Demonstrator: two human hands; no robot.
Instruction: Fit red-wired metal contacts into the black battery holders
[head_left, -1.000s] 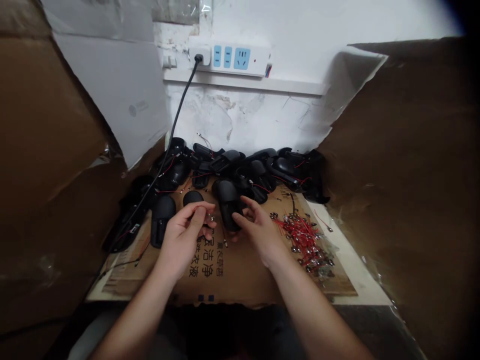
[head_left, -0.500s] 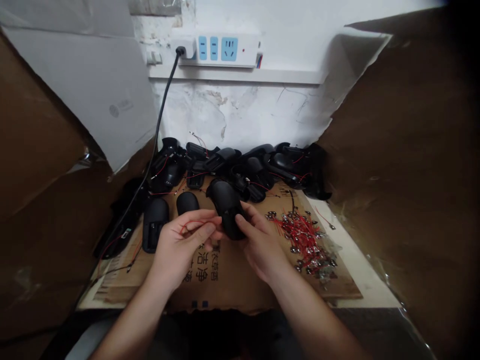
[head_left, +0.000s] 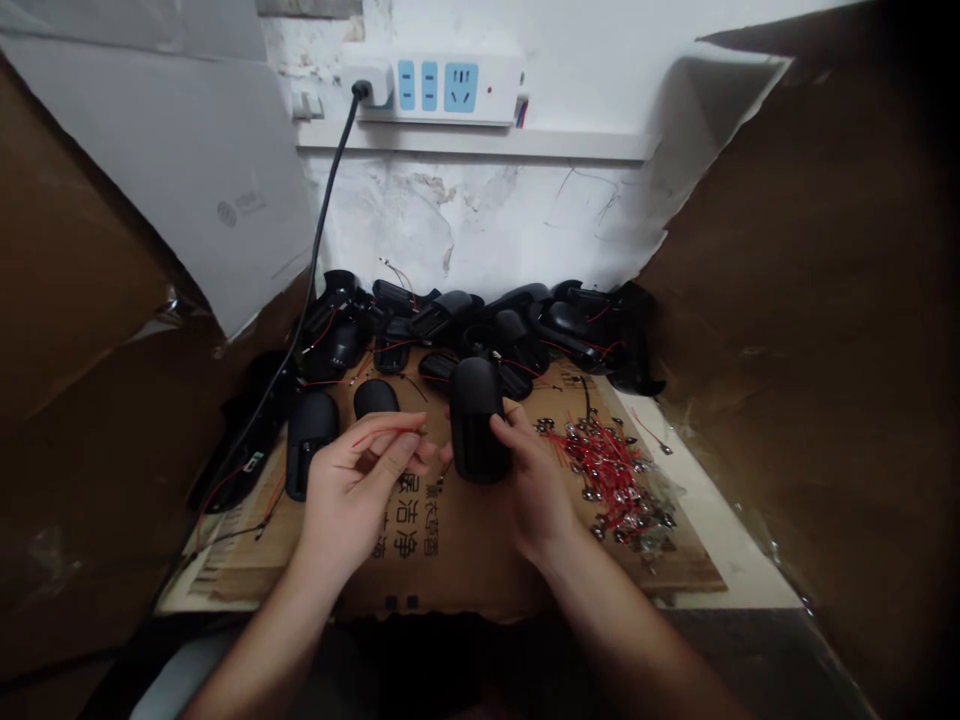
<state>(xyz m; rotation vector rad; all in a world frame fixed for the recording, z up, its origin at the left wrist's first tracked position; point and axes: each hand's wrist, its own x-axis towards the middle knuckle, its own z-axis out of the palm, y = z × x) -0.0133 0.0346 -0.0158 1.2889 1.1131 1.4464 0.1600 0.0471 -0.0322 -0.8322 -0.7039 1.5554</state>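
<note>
My right hand (head_left: 532, 480) grips a black rounded plastic housing (head_left: 478, 420), its upper half matte and its lower part a darker recess. My left hand (head_left: 360, 475) pinches a thin red wire (head_left: 382, 431) between thumb and fingers, just left of the housing; the wire's end is too small to make out. Two similar black housings lie beyond my left hand, a larger one (head_left: 311, 445) and a smaller one (head_left: 375, 398). To the right of my right hand is a heap of red wires with small metal pieces (head_left: 611, 475).
A pile of black plastic parts (head_left: 450, 315) with red wires runs along the back wall. Printed cardboard (head_left: 465, 570) covers the worktop. A black power cable (head_left: 322, 220) drops from the wall socket strip (head_left: 450, 90) on the left. Cardboard walls (head_left: 810, 300) stand at both sides.
The housing in my right hand has turned from tilted to nearly upright and moved slightly right. My left hand has drawn a little left, away from it, with the red wire.
</note>
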